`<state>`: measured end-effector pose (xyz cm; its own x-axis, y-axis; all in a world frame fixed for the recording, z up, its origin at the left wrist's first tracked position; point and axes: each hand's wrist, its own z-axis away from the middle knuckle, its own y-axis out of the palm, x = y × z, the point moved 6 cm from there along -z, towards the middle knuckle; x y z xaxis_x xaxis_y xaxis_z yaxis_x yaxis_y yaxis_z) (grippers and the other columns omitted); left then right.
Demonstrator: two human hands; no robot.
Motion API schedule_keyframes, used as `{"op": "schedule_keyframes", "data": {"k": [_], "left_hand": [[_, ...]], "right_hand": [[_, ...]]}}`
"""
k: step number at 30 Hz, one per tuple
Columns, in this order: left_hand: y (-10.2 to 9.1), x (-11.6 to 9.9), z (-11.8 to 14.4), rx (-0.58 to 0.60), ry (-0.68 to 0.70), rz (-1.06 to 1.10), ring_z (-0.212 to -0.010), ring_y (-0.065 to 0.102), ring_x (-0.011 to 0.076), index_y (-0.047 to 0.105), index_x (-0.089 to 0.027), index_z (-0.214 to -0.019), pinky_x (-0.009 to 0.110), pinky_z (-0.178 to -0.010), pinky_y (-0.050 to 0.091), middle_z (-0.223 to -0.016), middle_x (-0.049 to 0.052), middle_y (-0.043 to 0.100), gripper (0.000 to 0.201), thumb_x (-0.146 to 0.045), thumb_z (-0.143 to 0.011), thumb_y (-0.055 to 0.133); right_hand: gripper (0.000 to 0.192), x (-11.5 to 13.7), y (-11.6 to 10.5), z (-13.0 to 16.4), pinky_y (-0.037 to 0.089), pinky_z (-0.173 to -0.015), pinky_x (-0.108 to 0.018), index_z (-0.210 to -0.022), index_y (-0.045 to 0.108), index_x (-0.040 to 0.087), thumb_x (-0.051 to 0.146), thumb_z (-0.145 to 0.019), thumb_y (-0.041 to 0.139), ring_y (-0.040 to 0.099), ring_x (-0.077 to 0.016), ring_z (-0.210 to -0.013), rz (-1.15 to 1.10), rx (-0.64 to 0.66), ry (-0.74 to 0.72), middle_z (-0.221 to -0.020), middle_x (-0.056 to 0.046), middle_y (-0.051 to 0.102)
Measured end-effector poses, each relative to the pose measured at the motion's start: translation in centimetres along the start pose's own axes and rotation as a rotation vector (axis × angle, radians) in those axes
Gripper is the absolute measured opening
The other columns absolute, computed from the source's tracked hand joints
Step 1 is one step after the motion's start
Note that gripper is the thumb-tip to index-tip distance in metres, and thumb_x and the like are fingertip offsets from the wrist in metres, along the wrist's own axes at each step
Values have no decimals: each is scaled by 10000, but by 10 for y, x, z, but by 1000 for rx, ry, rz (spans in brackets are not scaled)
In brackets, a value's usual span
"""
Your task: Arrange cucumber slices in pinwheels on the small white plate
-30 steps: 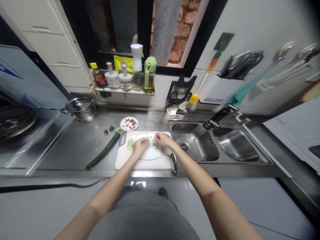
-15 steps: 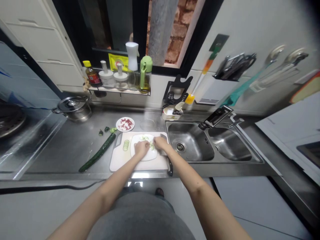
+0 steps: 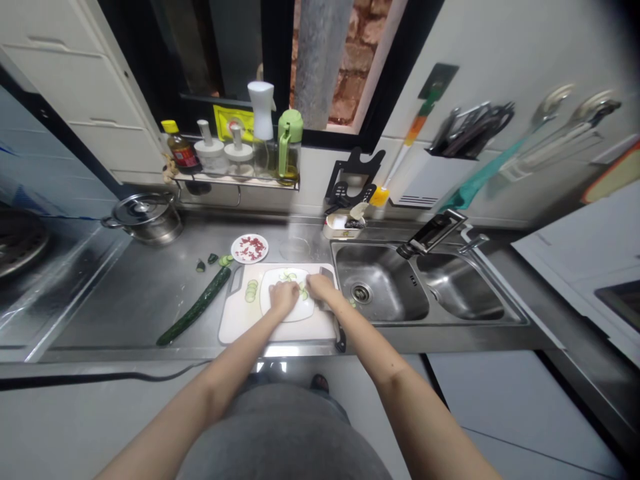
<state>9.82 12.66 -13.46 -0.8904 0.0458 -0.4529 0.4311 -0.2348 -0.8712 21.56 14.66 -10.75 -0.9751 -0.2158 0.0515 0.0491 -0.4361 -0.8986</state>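
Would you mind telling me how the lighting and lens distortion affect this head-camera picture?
Head view: wide-angle bending curves the counter and walls; corners darken; glare streaks the steel by the sink; hanging utensils smear at the edge; both hands and the cutting board stay fairly sharp.

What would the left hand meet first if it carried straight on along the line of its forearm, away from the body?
Likely the cucumber slices on the white plate just past the left hand, then the plate's far rim; depth is hard to judge here.
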Motion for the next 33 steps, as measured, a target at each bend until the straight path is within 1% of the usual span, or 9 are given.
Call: {"op": "schedule_keyframes", "data": {"k": [5,13,21,24,27,30,33], "left_hand": [[1,0,-1,-3,12,-21,-1060,591,267,740,-265,-987,418,-926,364,-1030,82,727,279,-278,-908,472],[2,1,0,-42,47,-35,-1100,552,268,741,-262,-1025,409,-955,380,-1124,83,683,268,-302,-897,509],[1,0,0,-28,59,-29,-1088,548,268,746,-269,-1028,398,-941,397,-1096,85,672,285,-314,-909,492],[1,2,0,-22,48,-15,-1108,541,267,734,-273,-1062,396,-958,389,-1116,81,670,283,-313,-900,506],[-1,3,1,-30,49,-8,-1115,534,266,720,-267,-1093,392,-968,382,-1128,79,668,290,-308,-900,507],[-2,0,6,-34,117,-28,-1110,524,263,713,-262,-1110,393,-967,373,-1139,86,653,309,-264,-913,475],[1,-4,11,-13,214,-65,-1118,505,266,713,-266,-1126,404,-962,363,-1127,97,636,335,-210,-909,464]], "right_hand": [[335,1,0,0,455,-904,-310,-1175,657,42,161,-953,437,633,-267,-1134,7,1,5,-1178,-247,666],[349,2,-3,4,435,-948,-321,-1227,618,35,186,-933,504,641,-266,-1124,11,1,35,-1176,-277,656],[349,-1,2,6,444,-888,-297,-1242,591,54,161,-955,426,636,-252,-1114,-39,-12,63,-1185,-244,660],[335,-7,1,8,443,-874,-291,-1224,595,73,200,-972,415,636,-250,-1091,-66,-24,76,-1167,-219,669],[344,-20,-3,12,438,-874,-283,-1228,582,92,231,-995,371,618,-243,-1099,-90,-48,110,-1189,-212,654],[356,-33,-5,17,439,-867,-276,-1259,554,103,236,-999,351,599,-240,-1123,-108,-64,151,-1251,-211,617],[353,-37,0,21,451,-843,-283,-1249,565,107,258,-992,377,616,-246,-1089,-122,-42,172,-1227,-202,630]]}}
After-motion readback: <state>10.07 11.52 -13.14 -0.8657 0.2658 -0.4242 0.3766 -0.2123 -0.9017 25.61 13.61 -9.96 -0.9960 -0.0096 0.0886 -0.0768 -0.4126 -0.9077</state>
